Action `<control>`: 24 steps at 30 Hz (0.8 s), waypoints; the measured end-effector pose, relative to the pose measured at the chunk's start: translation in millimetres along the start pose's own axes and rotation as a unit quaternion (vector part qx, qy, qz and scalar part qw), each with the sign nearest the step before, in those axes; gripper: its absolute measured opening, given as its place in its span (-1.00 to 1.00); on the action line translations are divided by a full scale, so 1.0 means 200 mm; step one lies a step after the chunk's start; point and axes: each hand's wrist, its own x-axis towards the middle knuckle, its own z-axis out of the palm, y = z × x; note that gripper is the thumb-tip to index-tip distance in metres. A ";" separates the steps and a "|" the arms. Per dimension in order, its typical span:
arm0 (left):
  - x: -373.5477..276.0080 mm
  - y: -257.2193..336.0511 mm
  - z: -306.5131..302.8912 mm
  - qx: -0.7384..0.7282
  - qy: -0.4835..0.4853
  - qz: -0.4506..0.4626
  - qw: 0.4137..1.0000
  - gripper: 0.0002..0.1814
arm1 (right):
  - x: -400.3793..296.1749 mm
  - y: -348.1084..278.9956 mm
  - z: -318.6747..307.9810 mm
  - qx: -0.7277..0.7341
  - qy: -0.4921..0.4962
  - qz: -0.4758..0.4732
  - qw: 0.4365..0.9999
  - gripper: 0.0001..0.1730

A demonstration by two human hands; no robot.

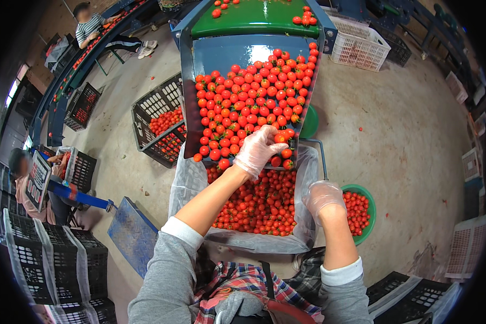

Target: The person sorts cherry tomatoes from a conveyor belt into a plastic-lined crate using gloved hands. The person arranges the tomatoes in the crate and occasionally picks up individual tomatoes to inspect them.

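My left hand (257,150), in a clear plastic glove, reaches over the lower end of a blue metal chute (222,48). Its thumb and fingers close around a cherry tomato (280,138). Many more red cherry tomatoes (251,95) cover the chute, some with green stems. Below its lip stands a crate lined with white sheeting (263,243), full of tomatoes (255,206). My right hand (326,198), also gloved, hovers by the liner's right edge, beside a green tub (373,214) of tomatoes. Its fingers are turned away and hidden.
A green conveyor belt (255,18) feeds the chute. Left of it stands a black crate (146,135) of tomatoes, with a blue platform scale (133,235) nearer me. Stacked black crates (56,259) rise at left. Two people (91,28) sit farther off. A white crate (360,44) stands back right.
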 end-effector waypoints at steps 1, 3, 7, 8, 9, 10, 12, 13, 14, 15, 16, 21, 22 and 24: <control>0.00 -0.01 0.00 -0.012 0.008 0.008 1.000 -0.55 | 0.00 0.00 0.01 0.001 0.010 -0.001 1.000 -0.62; -0.01 -0.01 -0.01 -0.037 0.021 0.023 0.999 -0.56 | 0.00 0.00 0.01 0.001 0.009 -0.006 1.000 -0.61; -0.10 0.08 -0.09 0.019 -0.124 0.003 0.992 -0.67 | 0.00 0.00 0.00 -0.001 0.002 -0.012 1.000 -0.62; -0.13 0.04 -0.09 0.085 -0.119 0.083 0.986 -0.68 | 0.00 0.00 0.00 -0.002 0.001 -0.008 1.000 -0.62; -0.15 0.03 -0.11 0.150 -0.113 0.163 0.968 -0.70 | 0.01 0.00 0.01 -0.003 0.000 -0.003 1.000 -0.62; -0.16 0.03 -0.14 0.170 -0.132 0.165 0.963 -0.69 | 0.01 0.00 0.02 -0.004 -0.001 0.002 1.000 -0.62; -0.18 0.04 -0.17 0.222 -0.116 0.152 0.956 -0.67 | 0.03 0.01 0.04 -0.005 0.000 0.002 1.000 -0.62; -0.18 0.04 -0.19 0.246 -0.107 0.146 0.952 -0.66 | 0.03 0.01 0.04 -0.007 0.001 0.003 1.000 -0.62; -0.15 0.04 -0.20 0.302 -0.048 0.189 0.933 -0.64 | 0.03 0.01 0.04 -0.007 -0.011 0.007 1.000 -0.61; -0.10 0.07 -0.22 0.349 -0.050 0.141 0.925 -0.56 | 0.02 0.01 0.02 -0.008 -0.024 0.015 1.000 -0.61; -0.05 0.01 -0.23 0.387 -0.002 0.130 0.913 -0.51 | 0.02 -0.01 0.00 -0.011 -0.034 0.012 0.999 -0.61; -0.09 -0.08 -0.20 0.449 -0.075 0.064 0.888 -0.36 | 0.05 0.01 0.04 -0.002 -0.035 -0.007 0.999 -0.58; -0.12 -0.11 -0.19 0.458 -0.076 0.077 0.882 -0.35 | 0.06 0.01 0.05 0.002 -0.051 -0.013 0.999 -0.58; -0.16 -0.09 -0.22 0.430 -0.072 0.100 0.894 -0.47 | 0.08 0.03 0.07 0.017 -0.065 0.000 0.998 -0.57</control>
